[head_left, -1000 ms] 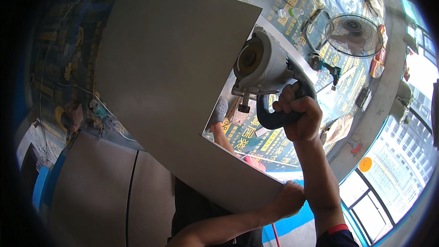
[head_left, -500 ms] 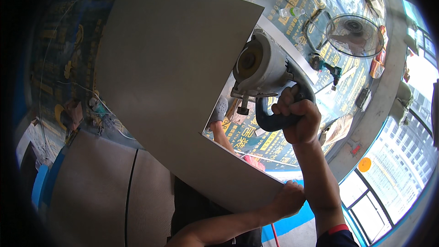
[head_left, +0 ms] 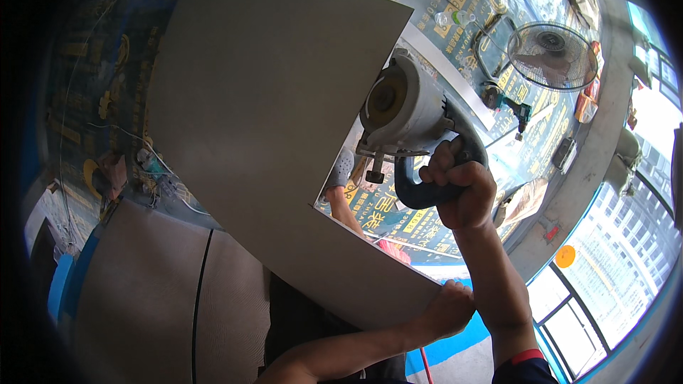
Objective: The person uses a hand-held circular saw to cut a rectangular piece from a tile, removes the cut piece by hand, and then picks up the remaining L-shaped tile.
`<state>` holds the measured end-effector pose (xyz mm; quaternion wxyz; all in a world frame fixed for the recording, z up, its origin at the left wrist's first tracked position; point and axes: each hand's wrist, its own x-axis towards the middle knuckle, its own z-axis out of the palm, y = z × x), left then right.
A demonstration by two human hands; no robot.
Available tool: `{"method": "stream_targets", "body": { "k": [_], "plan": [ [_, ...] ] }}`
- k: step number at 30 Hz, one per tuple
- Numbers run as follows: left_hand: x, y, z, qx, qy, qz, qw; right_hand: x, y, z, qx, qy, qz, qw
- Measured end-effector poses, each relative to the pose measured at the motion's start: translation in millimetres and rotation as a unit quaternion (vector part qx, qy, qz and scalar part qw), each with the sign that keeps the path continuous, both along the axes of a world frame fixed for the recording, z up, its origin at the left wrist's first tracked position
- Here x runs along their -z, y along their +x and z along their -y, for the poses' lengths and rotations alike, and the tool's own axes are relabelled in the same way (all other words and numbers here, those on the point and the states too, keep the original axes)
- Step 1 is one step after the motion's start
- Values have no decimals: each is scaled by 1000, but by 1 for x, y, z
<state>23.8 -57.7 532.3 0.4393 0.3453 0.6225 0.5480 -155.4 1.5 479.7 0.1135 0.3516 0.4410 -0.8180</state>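
- Head view: the right hand (head_left: 466,195) is wrapping its fingers firmly around the black loop handle (head_left: 421,193) of a power saw (head_left: 421,103).
- The saw is sitting at the inner edge of a notch in a large panel (head_left: 256,107); whether its disc is touching the panel, one cannot tell.
- It is showing a dusty, rounded grey guard, a brownish round disc (head_left: 385,99) and a small dark knob (head_left: 374,177) underneath.
- The panel is looking flat, smooth and grey-brown, its notch forming a corner.
- The left hand (head_left: 447,307) is holding the panel's lower right end, its fingers curling over the edge.
- A leg (head_left: 343,210) in a grey clog (head_left: 342,168) is showing through the notch.
- Beyond the saw, a fan (head_left: 553,57) and a teal drill (head_left: 512,108) are lying near a pale strip (head_left: 448,71).
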Motion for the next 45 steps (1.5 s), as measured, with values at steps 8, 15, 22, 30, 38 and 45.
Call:
{"method": "stream_targets", "body": {
  "k": [8,15,22,30,38,45],
  "plan": [
    [-1,1,1,-16,0,11,1000,-1,1,3,-6,22,14,1000],
    [-2,1,0,-11,-8,-4,1000,-3,3,6,2,17,21,1000],
    [-2,-3,2,-25,4,-27,999,-6,2,8,0,15,36,999],
    [-2,0,-1,-20,-2,-2,1000,-6,5,9,-3,18,43,999],
    [0,5,-4,-7,-3,-1,1000,-4,11,9,13,-13,30,999],
    [0,6,-4,-11,-1,15,1000,-3,16,6,-15,-20,29,999]
  ]
}}
